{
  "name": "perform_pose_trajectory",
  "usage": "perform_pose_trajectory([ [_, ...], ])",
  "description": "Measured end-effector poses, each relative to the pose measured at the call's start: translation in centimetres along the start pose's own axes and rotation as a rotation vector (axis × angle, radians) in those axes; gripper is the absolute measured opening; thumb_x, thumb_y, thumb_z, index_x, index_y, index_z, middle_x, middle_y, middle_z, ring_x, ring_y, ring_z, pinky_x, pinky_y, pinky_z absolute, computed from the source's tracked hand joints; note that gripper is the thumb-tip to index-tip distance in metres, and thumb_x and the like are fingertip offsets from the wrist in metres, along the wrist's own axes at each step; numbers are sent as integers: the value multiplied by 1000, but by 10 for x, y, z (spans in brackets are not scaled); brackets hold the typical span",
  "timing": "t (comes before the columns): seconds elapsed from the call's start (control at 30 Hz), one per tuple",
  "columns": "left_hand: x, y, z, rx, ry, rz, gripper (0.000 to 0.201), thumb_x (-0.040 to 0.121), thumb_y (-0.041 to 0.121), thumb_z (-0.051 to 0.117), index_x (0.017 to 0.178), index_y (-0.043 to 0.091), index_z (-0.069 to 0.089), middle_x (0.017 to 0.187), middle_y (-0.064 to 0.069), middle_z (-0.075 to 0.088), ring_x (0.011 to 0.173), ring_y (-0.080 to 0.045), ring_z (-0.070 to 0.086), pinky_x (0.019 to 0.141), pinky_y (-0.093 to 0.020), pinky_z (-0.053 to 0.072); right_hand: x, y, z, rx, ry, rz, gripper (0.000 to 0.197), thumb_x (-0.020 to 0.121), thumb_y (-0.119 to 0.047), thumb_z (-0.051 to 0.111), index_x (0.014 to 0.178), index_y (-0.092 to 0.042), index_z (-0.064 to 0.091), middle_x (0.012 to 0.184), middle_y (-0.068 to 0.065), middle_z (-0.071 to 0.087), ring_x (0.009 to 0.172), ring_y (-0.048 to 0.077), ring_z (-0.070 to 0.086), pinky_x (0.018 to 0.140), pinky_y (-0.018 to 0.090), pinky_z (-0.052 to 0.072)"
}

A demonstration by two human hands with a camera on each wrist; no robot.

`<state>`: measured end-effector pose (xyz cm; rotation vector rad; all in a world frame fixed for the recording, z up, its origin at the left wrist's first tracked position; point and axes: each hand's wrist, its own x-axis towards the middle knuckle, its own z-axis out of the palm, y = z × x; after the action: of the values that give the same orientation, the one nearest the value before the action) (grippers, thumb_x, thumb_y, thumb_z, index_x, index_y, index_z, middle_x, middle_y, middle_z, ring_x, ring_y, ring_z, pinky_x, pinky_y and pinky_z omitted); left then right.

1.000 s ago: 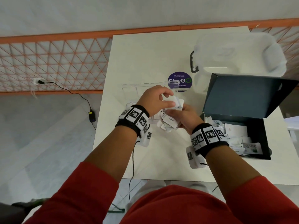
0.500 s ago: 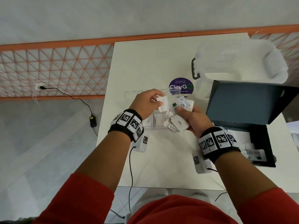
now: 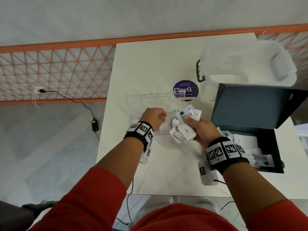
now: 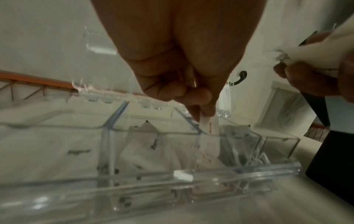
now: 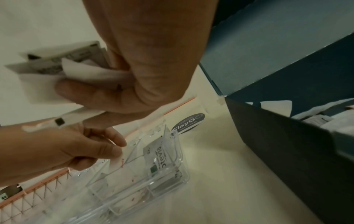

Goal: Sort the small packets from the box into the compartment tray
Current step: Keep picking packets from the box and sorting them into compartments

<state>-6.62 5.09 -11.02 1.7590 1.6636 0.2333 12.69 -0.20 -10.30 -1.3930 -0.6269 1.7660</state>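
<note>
A clear compartment tray [image 3: 135, 117] lies on the white table with its lid [image 3: 148, 99] folded back. My left hand [image 3: 163, 116] hovers over the tray and pinches a small white packet with red print [image 4: 209, 126], its lower end dipped into a middle compartment [image 4: 208, 153]. Other compartments hold white packets, and a Stevia packet [image 5: 159, 157] lies in the end one. My right hand [image 3: 198, 126] grips a bundle of white packets [image 3: 184, 129] just right of the tray. The dark box [image 3: 273, 147] stands open at the right with more packets [image 3: 245, 141] inside.
A translucent plastic tub [image 3: 246, 64] with a dark handle stands behind the box. A purple round sticker [image 3: 185, 89] sits on the table beyond the tray. An orange lattice fence [image 3: 55, 74] runs behind, and a cable [image 3: 83, 105] lies on the floor at left.
My left hand took one packet from the bundle and carried it left and down to the tray. The right hand drew the bundle slightly right.
</note>
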Motion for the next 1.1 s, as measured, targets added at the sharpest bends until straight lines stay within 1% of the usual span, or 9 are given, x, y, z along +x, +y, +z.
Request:
perform_pose_trajectory([
  [0.17,3,-3,9,102,-45,23,20,88,13,64,107,13,71,105,-7,70,97,-23,65,88,-29,50,0,-6,1,-8,5,-10,13,97,-19,62,109,-16,65,88,5,75,73,18,72,57,33,57],
  [0.27,1,-4,16,339,-67,139,24,90,18,63,113,15,66,117,-4,57,102,-24,58,84,-30,44,-1,-8,3,-17,-4,-15,15,98,-19,61,112,-14,64,89,5,74,73,18,72,57,34,57],
  [0.37,-2,0,17,509,-122,200,17,94,23,52,92,17,68,96,-3,55,89,-26,59,70,-30,42,-2,-9,3,-15,-3,-19,17,97,-19,62,113,-14,64,88,4,75,73,17,72,55,32,57],
  [0.47,-3,7,12,631,-241,224,24,92,25,43,70,21,53,74,-2,53,74,-25,54,62,-29,37,-1,-10,0,-18,4,-22,15,97,-19,62,111,-15,65,84,0,76,71,16,73,54,31,57],
  [0.73,-4,27,9,781,-290,204,40,89,43,43,56,21,42,60,5,41,65,-21,45,70,-31,34,2,-11,-1,-16,17,-11,18,96,-20,64,113,-16,65,95,6,76,77,20,74,60,36,59],
  [0.83,-5,30,3,649,-255,160,32,90,34,45,63,17,51,64,2,48,66,-23,51,64,-30,38,2,-10,-2,-33,6,-16,21,95,-22,65,115,-14,66,100,8,76,83,24,73,70,43,61],
  [0.93,-7,31,-14,336,-83,169,24,92,20,43,84,12,64,83,-4,61,77,-23,57,66,-30,43,1,-10,-3,-56,-6,-23,22,95,-22,66,115,-14,65,96,6,76,83,23,73,66,39,59],
  [1.03,-16,37,-34,-39,149,265,18,88,16,50,78,11,65,79,1,65,69,-3,55,63,-22,42,0,-11,-1,-52,-12,-24,20,95,-21,66,114,-14,65,91,4,75,80,22,73,63,37,58],
  [1.1,-28,47,-38,-113,139,334,12,85,25,59,76,19,64,75,7,63,64,2,52,59,-15,39,-1,-13,1,-44,-14,-31,17,95,-20,65,111,-14,65,88,3,75,77,20,73,60,35,58],
])
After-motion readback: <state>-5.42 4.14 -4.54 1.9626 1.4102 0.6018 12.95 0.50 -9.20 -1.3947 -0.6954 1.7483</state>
